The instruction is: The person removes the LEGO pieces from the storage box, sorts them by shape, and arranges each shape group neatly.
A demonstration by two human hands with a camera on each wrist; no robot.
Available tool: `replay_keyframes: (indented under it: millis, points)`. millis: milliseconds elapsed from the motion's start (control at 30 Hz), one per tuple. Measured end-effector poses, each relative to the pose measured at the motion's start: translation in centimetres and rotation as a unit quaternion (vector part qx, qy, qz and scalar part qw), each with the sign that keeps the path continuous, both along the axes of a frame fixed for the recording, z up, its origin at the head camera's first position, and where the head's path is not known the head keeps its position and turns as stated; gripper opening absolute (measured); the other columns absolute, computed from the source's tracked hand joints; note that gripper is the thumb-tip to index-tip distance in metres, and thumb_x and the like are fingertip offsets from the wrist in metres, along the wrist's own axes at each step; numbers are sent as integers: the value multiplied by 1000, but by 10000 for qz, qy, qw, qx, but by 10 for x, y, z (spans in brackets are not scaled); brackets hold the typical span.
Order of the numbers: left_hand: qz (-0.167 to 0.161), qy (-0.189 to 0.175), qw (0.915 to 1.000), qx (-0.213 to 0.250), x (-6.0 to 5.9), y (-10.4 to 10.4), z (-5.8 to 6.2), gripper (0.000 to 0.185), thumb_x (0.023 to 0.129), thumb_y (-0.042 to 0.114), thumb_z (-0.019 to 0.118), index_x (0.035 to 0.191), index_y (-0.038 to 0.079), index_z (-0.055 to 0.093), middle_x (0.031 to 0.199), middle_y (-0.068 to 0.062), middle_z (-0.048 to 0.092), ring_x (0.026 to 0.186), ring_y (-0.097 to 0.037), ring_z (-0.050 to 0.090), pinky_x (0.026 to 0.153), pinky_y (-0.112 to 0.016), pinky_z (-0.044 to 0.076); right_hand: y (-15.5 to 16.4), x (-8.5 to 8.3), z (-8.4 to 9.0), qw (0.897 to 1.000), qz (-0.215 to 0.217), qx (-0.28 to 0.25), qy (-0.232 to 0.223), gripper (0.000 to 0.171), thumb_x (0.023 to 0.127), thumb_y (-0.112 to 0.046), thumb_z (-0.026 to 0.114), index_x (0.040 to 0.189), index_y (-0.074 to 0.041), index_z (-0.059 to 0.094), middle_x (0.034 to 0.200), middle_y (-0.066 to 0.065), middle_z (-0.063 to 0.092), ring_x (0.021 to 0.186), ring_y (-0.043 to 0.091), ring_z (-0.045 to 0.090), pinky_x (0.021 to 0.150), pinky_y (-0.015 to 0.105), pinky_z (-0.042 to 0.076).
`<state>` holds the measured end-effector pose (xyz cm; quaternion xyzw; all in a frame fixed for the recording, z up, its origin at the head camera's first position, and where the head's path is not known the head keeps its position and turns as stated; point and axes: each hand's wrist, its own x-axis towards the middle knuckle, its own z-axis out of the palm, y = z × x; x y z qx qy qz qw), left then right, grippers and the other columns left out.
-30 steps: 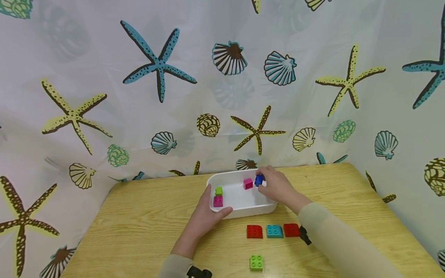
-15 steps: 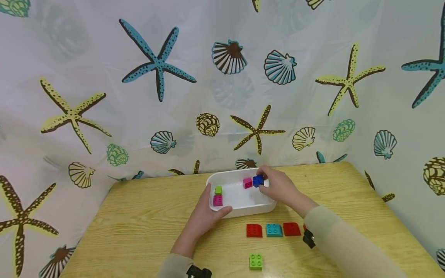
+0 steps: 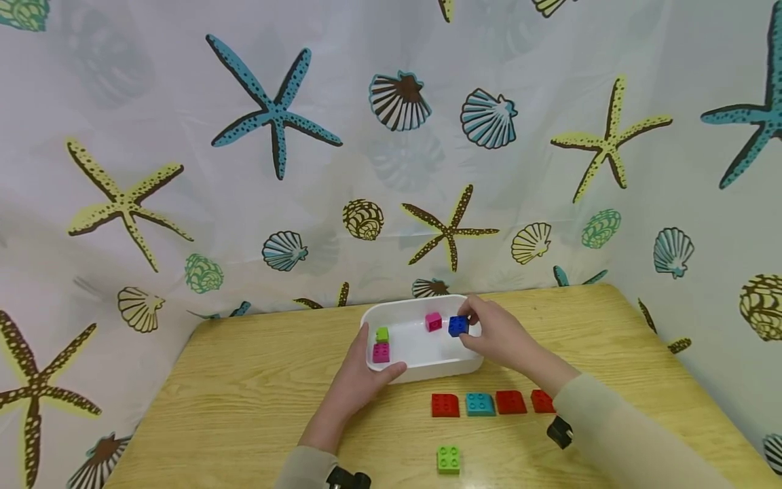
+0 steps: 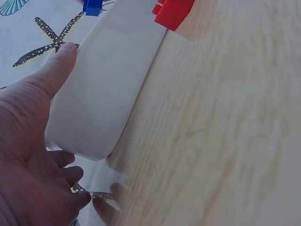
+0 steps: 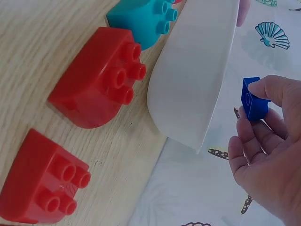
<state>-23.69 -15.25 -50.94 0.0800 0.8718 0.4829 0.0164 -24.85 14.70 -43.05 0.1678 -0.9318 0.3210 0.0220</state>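
The right hand pinched a blue brick above the white tub, which the left hand gripped at its corner; setting down beside the red bricks appeared next.

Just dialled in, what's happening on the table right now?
A person's right hand pinches a blue brick at the right end of a white tub, while the left hand grips the tub's left end. Two pink bricks and a small green one sit inside. Three red bricks, a teal one and a green one lie in front.

Bright, even light; soft wrist-view blur
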Motion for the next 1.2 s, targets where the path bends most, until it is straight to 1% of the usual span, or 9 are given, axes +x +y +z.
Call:
replay_keyframes:
  millis: [100, 233, 433, 667, 900, 1100, 1200]
  points:
    - [0, -3, 10000, 0, 0, 0, 0, 122, 94, 43, 91, 177, 5, 10, 179, -23, 24, 163, -47, 29, 128, -66, 29, 2, 6, 2, 9999, -33, -88, -51, 31, 97, -11, 85, 121, -9, 65, 112, 4, 69, 111, 30, 66, 100, 45, 60]
    - [2, -24, 10000, -27, 1, 0, 0, 123, 93, 45, 90, 177, 5, 10, 179, -23, 23, 163, -47, 28, 128, -66, 29, 6, 15, 4, 9998, -54, -209, -56, 31, 97, -10, 85, 121, -8, 64, 113, 3, 70, 111, 28, 66, 102, 46, 60]
    - [-35, -1, 10000, 24, -1, 0, 0, 122, 94, 45, 90, 177, 5, 10, 180, -22, 23, 164, -46, 28, 129, -65, 27, 11, 28, 5, 9996, 17, -272, -16, 33, 98, -8, 84, 124, -8, 64, 115, 3, 70, 112, 30, 68, 103, 47, 60]
    - [-128, 71, 9996, 224, -2, 0, -1, 120, 94, 40, 91, 177, 7, 11, 179, -21, 25, 163, -45, 30, 129, -65, 28, 15, 45, 7, 9998, 129, 3, 119, 41, 98, -9, 85, 135, -6, 69, 122, 2, 71, 115, 27, 68, 105, 47, 60]
    - [-90, 7, 9999, 118, -3, 0, -2, 123, 92, 45, 92, 178, 9, 10, 180, -19, 25, 163, -44, 29, 129, -65, 29, 19, 58, 9, 9994, 258, 105, 217, 34, 97, -5, 85, 129, -7, 72, 119, 2, 70, 113, 28, 70, 104, 49, 61]
    - [-65, -9, 9999, 97, -1, 1, 0, 122, 93, 42, 91, 177, 8, 11, 180, -20, 24, 163, -45, 29, 128, -67, 29, 24, 71, 9, 9996, 242, 129, 82, 33, 97, -6, 86, 127, -10, 73, 117, -1, 71, 112, 25, 71, 104, 48, 61]
    - [-43, -61, 10000, 55, 0, 1, 1, 122, 93, 43, 91, 178, 8, 10, 180, -20, 23, 164, -45, 28, 128, -66, 28, 28, 78, 7, 9996, 251, 133, 46, 32, 96, -7, 86, 125, -11, 73, 117, -2, 71, 110, 24, 71, 102, 48, 62]
